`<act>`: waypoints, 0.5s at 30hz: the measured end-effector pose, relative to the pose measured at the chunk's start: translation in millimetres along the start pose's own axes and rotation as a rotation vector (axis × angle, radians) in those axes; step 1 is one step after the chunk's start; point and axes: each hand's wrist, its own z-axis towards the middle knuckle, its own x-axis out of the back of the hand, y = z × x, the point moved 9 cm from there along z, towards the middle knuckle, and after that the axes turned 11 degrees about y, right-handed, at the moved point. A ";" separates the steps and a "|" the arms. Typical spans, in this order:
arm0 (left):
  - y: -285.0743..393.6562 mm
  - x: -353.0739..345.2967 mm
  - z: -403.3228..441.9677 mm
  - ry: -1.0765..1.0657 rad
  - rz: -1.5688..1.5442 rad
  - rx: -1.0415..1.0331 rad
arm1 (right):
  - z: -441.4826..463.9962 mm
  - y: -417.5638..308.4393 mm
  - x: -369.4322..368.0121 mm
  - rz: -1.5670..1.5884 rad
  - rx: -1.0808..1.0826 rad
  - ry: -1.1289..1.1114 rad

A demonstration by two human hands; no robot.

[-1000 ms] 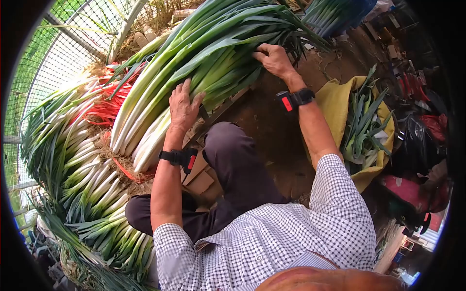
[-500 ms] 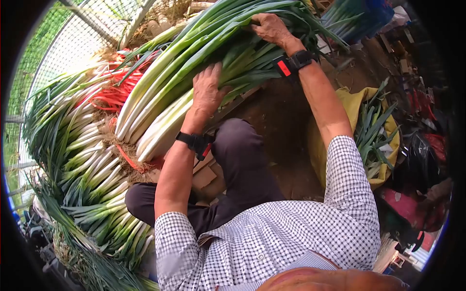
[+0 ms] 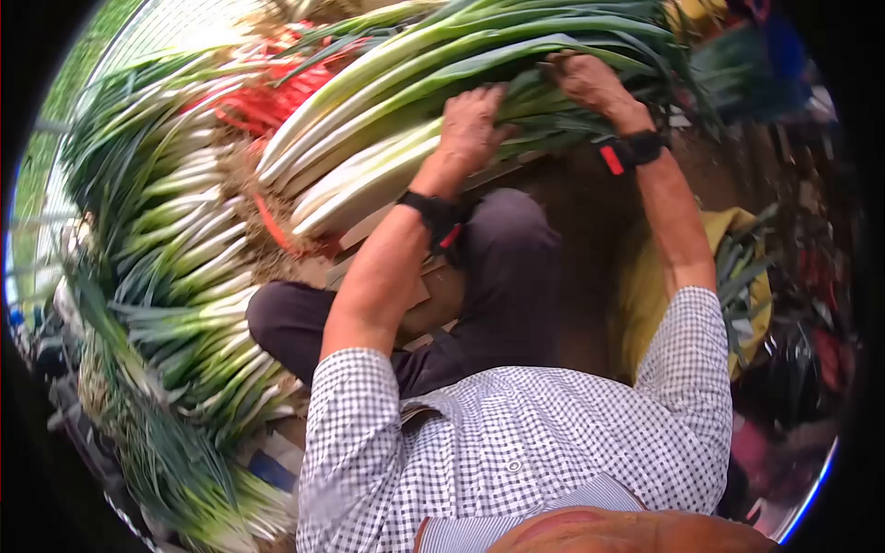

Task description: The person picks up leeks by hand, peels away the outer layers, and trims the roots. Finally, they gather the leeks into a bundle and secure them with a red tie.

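Well to the left of my left hand [image 3: 472, 129], thin leeks [image 3: 203, 230] are lying in a long row. Closer to it, red ties [image 3: 277, 97] are sitting in a messy heap. The big leeks [image 3: 406, 101] are lying under and around both hands, white ends poking out to the left. I am guessing the pile is feeling heavy, but one leek light. The white parts are looking stiff and maybe slippery, so I am liking a hold around the stalks, just left of my left hand. The green leaves by my right hand [image 3: 595, 85] are looking floppy and easy to rip. My left hand is resting back up on the stalks, thumb and fingers apart, its arm slanting up and right. My right hand is curling over the leaves, its arm slanting up and left; I cannot tell if it is pinching any. A yellow sack [image 3: 643, 304] is sitting nearer my body than that hand.
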 end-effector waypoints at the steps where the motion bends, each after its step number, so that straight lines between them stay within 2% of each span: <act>1: 0.8 -1.8 1.4 -0.022 0.015 0.003 | -32.0 -45.5 94.2 0.262 0.129 0.509; 2: 2.3 0.0 1.2 0.027 0.022 -0.021 | -55.7 -48.6 122.1 0.272 0.091 0.672; 3: -1.9 -4.0 1.2 -0.011 0.036 -0.006 | -85.0 -43.9 140.3 0.291 0.087 0.839; 5: -3.8 -4.6 1.8 -0.034 0.028 0.007 | -151.1 -4.0 127.7 0.464 -0.417 0.987; 6: -4.5 -3.5 3.5 -0.034 0.040 0.009 | -182.7 26.3 87.1 0.554 -0.734 0.916; 7: -4.4 -2.6 2.1 -0.039 0.055 0.013 | -208.2 51.9 44.2 0.624 -0.909 0.798; 9: -0.6 -5.4 0.5 -0.059 0.063 0.018 | -241.5 50.7 -49.2 1.559 -1.393 0.503; 12: -3.9 -4.4 1.8 -0.075 0.072 0.043 | -209.8 27.5 -91.8 2.289 -1.210 0.689; 13: -4.2 -3.1 2.8 -0.070 0.070 0.043 | -201.0 29.3 -105.1 2.367 -1.189 0.732; 15: -2.9 -2.9 2.2 -0.076 0.064 0.047 | -193.8 62.9 -125.6 2.213 -1.243 0.854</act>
